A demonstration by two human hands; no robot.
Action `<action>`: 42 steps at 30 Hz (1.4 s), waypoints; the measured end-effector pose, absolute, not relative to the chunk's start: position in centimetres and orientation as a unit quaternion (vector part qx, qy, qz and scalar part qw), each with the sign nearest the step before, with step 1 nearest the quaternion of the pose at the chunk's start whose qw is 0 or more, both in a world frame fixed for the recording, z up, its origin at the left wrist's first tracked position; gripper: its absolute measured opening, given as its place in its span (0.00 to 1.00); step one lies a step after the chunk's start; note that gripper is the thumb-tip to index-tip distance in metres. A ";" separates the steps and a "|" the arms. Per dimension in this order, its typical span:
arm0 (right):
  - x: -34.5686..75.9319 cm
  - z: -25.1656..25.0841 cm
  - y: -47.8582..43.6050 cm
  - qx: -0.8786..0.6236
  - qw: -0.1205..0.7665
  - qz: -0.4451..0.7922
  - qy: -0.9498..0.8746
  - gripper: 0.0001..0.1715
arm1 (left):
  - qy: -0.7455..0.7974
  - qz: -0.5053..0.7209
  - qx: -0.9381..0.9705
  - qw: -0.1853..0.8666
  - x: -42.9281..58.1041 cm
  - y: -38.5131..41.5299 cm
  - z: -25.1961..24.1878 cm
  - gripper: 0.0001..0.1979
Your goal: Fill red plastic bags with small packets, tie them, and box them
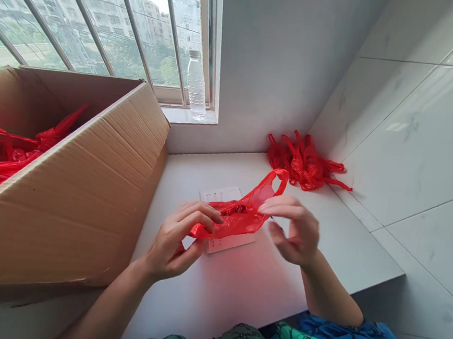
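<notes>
A thin red plastic bag (242, 220) is stretched out above the table, with a small dark cluster showing through its middle. My left hand (182, 236) pinches the bag's left end between thumb and fingers. At the bag's right side is my right hand (294, 229), its thumb and fingers apart and the fingertips next to the bag's edge; whether they touch it I cannot tell. One handle loop of the bag sticks up to the right. Beneath the bag lies a white printed sheet or card (230, 243), partly covered by it.
On my left stands a large open cardboard box (78, 199) with red plastic bags (11, 158) inside. A pile of red bags (305, 162) lies at the white table's (342, 241) back right corner, against the walls. A clear bottle (196, 89) stands on the sill of the barred window.
</notes>
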State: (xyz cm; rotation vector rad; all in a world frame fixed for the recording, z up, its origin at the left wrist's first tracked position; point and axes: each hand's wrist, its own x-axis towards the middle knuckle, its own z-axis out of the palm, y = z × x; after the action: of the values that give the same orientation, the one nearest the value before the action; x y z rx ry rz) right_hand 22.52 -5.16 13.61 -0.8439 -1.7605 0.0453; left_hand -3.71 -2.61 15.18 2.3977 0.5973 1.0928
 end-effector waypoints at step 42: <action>20.1 6.6 1.5 -0.505 0.142 0.119 -0.843 0.20 | 0.477 0.082 0.875 -0.016 -0.9 1.0 8.3 0.10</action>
State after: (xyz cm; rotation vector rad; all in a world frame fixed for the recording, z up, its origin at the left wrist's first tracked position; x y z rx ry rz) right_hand 20.15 1.54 6.64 -1.4585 -2.4332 0.3427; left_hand -0.89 1.03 8.25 2.7769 1.5151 0.2595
